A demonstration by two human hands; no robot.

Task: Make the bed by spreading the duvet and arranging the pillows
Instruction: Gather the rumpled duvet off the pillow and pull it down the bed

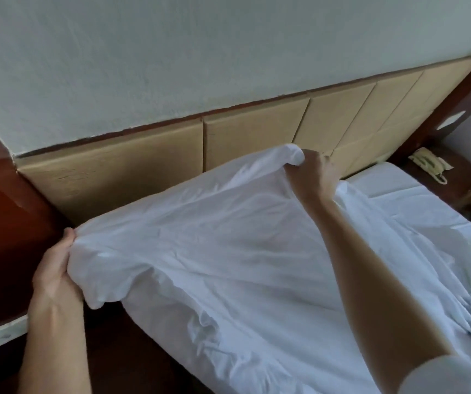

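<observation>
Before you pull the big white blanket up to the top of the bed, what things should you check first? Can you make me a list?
1. Left hand grips a corner of the duvet: ok.
2. Right hand grips the far corner, bunched in its fingers: ok.
3. Duvet smooth and flat: not ok, it is wrinkled and bunched between the hands.
4. Top edge reaches the headboard: not ok, the edge is lifted in the air.
5. Sheet underneath lies flat: ok where it shows at the far side.
6. Pillows ready nearby: cannot tell, none in view.

Both hands, left (pixel 53 268) and right (pixel 309 172), grip the white duvet (pixel 214 237) by the headboard (pixel 149 166)
</observation>
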